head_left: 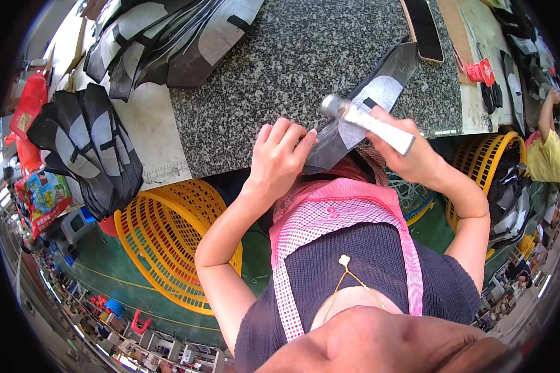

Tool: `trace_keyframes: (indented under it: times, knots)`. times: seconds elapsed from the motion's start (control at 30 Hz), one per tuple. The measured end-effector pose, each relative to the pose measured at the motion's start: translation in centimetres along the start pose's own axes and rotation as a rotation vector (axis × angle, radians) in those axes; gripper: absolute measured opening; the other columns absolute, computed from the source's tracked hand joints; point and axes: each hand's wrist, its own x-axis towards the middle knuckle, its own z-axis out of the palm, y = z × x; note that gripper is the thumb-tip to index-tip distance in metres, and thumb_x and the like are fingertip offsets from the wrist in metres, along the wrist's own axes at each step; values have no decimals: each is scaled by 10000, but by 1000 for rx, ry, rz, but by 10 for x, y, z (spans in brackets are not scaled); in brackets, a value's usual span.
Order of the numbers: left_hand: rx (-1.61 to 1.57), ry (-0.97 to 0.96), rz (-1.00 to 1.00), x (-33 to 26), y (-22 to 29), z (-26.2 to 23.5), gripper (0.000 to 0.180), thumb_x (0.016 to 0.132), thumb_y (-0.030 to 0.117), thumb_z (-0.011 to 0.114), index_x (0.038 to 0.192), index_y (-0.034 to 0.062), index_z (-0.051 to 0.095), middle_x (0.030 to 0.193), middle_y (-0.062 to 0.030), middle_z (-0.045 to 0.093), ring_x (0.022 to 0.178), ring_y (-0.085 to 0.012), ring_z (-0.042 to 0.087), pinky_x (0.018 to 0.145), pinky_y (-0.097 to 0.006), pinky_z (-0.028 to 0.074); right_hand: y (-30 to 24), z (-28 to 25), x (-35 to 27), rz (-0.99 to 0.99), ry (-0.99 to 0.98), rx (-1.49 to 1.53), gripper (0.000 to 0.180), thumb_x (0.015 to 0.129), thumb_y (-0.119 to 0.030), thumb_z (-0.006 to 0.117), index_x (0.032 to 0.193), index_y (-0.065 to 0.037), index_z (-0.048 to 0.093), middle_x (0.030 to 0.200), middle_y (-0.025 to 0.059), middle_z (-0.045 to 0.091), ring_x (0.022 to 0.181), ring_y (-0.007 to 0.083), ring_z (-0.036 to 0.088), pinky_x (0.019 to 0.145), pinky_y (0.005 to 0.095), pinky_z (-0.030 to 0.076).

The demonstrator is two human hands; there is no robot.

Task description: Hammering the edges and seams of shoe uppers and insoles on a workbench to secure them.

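A flat black-and-grey piece of sheet material [389, 91], like a shoe-upper part, lies slantwise on the speckled stone slab [280, 59] at its front edge. My right hand [410, 152] is closed round the pale handle of a hammer [382, 132]. The hammer's metal head hangs over the piece's left side; I cannot tell whether it touches. On the left, my left hand [281, 152] has its fingers curled, with the fingertips at the piece's near left edge. The piece's lower end sits close to my pink apron [342, 196].
Fanned stacks of similar pieces lie at the far left [183, 53] and left [90, 146]. A phone [424, 31] rests at the slab's far right, near a red spool [480, 72]. Yellow baskets stand below the table, left [168, 248] and right [470, 165]. Another person [544, 152] is at the right.
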Motion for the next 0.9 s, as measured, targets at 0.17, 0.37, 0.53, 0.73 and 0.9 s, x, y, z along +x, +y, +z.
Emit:
trace_keyframes:
  times: [0.17,0.37,0.53,0.73,0.9]
  knots:
    - [-54,75,-260,-3,-1,-11,171,736,261,835,841,140,775,824,43,647,846,-190,584,731,-356,405,7,14,-2,-52,-154,-205,201,967,-162,618,1033,-26,485,754,218,628,739,450,650,602,536,494]
    - [-87,157,-353,-11,15,1,144,720,208,868,795,133,771,763,33,684,762,-186,589,720,-340,407,8,8,3,-113,36,-19,102,972,-68,573,1030,5,532,752,217,575,741,461,614,609,467,473]
    - [41,151,-259,-14,25,2,119,783,194,824,853,132,751,814,42,676,798,-174,584,721,-345,387,13,15,1,-94,-123,-226,184,893,-36,592,1067,-25,533,788,225,632,761,443,660,629,502,516]
    - [313,94,-148,-21,37,10,184,840,171,747,997,80,719,896,-4,631,863,-200,577,735,-363,398,12,15,7,-127,-134,-136,248,901,-68,609,1110,-25,482,792,228,655,765,444,661,639,518,524]
    - [404,59,-135,-24,44,14,211,836,158,723,1019,56,701,906,-14,612,876,-199,575,744,-361,405,18,21,10,-179,-82,-208,267,884,-88,636,1091,-30,479,793,223,661,757,447,661,640,521,524]
